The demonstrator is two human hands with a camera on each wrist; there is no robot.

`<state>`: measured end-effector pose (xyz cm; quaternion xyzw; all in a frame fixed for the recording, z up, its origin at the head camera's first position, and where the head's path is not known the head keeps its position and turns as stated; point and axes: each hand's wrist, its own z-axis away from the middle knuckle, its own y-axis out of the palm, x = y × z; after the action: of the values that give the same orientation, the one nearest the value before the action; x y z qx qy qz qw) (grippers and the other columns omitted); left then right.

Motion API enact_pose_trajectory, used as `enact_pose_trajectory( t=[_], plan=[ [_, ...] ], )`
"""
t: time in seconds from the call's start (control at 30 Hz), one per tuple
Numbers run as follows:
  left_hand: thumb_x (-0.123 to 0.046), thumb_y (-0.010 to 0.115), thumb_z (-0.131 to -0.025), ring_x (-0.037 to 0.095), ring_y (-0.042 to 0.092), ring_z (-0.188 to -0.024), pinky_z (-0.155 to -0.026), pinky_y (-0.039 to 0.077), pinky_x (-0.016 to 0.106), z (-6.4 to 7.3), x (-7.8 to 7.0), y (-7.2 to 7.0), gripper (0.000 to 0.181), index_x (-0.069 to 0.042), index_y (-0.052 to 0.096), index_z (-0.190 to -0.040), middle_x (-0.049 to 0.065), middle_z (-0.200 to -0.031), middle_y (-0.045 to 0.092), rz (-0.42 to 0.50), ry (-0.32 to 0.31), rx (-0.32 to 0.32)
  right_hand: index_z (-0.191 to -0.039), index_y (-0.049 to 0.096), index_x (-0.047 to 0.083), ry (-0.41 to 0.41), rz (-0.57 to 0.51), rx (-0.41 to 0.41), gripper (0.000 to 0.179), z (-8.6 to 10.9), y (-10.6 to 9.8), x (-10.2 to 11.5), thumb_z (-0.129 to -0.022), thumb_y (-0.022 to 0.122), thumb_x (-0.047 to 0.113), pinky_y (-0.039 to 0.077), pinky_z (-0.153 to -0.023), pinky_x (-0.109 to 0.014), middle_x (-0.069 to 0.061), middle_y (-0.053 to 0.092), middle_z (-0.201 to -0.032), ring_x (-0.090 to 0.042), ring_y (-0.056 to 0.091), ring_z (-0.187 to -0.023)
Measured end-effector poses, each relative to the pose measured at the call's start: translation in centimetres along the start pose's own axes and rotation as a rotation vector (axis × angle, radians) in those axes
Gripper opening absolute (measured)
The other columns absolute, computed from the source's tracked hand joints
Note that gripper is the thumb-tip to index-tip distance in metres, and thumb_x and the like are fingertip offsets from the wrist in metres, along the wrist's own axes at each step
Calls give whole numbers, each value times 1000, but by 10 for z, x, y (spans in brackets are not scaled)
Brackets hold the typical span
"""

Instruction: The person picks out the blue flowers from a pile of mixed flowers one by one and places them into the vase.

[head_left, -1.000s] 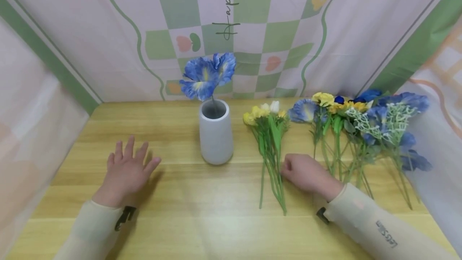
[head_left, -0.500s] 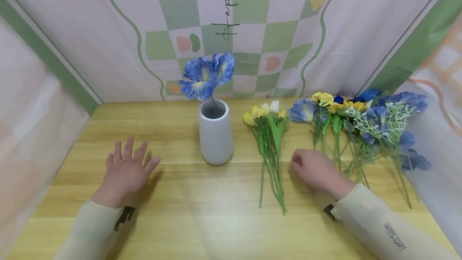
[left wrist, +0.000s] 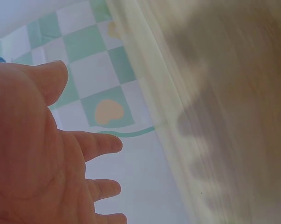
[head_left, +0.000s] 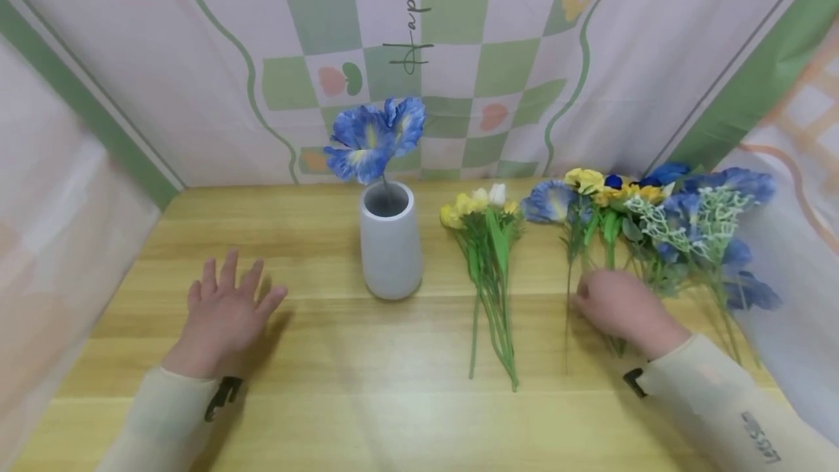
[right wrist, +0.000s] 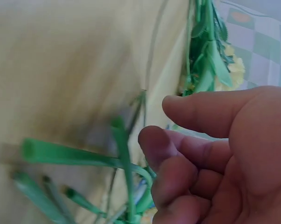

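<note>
Palm down with spread fingers, my left hand (head_left: 223, 319) hovers over the left of the wooden table and holds nothing; its palm (left wrist: 28, 149) shows in the left wrist view. My right hand (head_left: 625, 308) is over the stems of the right-hand pile of artificial flowers (head_left: 609, 217). In the right wrist view its fingers (right wrist: 175, 179) are loosely curled, a gap parts thumb from index finger, and nothing is between them. Green stem ends (right wrist: 70, 154) lie beside the fingertips. A pale grey vase (head_left: 392, 257) stands mid-table with a blue iris (head_left: 370, 140) in it.
A small bunch of yellow and white flowers (head_left: 481, 239) lies right of the vase, stems toward the front edge. The wooden table (head_left: 393, 414) is bounded by a patterned cloth backdrop (head_left: 452, 13) behind and cloth at both sides.
My right hand has moved rightward, away from the yellow and white bunch and onto the stems of the right-hand pile. The left hand and the vase stay practically where they were.
</note>
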<state>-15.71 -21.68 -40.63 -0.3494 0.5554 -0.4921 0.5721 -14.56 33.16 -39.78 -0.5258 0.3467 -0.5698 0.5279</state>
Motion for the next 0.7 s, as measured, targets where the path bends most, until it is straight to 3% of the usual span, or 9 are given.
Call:
enact_pose_trajectory(
  t=[0.3,0.5,0.7],
  plan=[
    [-67,21,-101,63,-12,-137,-103,-3,78,1,4,0,89,3,25,-155,36,-157,-6,1,-4,-7,-59,47,16,7,-6,3,41,-3,12,3,-96,61,27,38,-47,-34,1,46,-54,-17,43,-46],
    [-66,23,-101,63,-14,-137,-103,-3,78,1,7,1,87,3,24,-155,36,-157,-7,4,-6,-10,-60,52,14,11,9,50,37,-8,10,2,-96,56,21,44,-52,-41,-1,53,-60,-19,48,-51],
    [-65,23,-102,63,-12,-137,-103,-5,78,0,10,2,86,3,25,-155,36,-157,-6,-8,-11,-9,-61,52,13,97,-21,75,33,-14,10,-4,-93,55,21,45,-53,-44,-4,55,-62,-23,50,-53]
  ],
)
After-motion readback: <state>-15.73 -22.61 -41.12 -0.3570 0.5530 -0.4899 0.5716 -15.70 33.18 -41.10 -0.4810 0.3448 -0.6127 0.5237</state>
